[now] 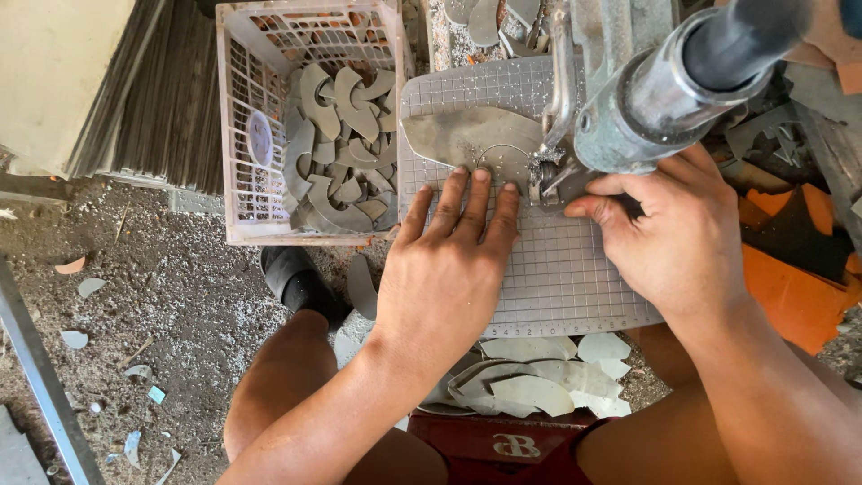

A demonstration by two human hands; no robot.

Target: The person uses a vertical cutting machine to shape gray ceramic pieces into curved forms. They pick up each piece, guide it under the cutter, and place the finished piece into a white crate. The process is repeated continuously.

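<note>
My left hand [449, 260] lies flat on the gridded cutting plate [557, 269], fingertips pressing the near edge of a grey tile piece [467, 135] with a curved line scored in it. My right hand [673, 233] curls around the lower part of the metal cutter head [628, 117], thumb and forefinger pinched near the cutting wheel [545, 175], which touches the tile's right end. A thick dark handle [745, 36] rises from the cutter toward me.
A white plastic crate [241, 135] at the left holds several curved grey tile offcuts [346, 153]. More cut pieces [530, 382] lie stacked below the plate, by my knees. Tile stacks [153, 90] stand at upper left; shards litter the dirt floor [135, 305]. Orange pieces [799, 287] lie right.
</note>
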